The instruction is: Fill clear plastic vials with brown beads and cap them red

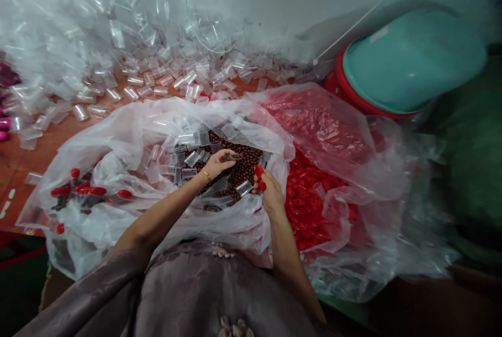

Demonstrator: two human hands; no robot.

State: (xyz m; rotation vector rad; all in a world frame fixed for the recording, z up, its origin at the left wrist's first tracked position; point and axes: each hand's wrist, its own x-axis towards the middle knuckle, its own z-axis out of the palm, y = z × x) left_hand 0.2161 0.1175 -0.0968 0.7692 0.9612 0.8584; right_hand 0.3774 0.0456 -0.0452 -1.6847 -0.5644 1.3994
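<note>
While R hand (272, 191) holds caps (259, 171), label (379, 34) illeg.

Head-worn view looks forward and down, seemingly near.

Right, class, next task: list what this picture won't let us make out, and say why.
All in the head view:
What, if anything, the left hand holds: too small and blurred.
The full shape of the red pieces in the right hand: the hand covers part.
The whole of the magenta things: cut off by the left edge.
Separate items in the upper-left clear pile: blurred.
</note>
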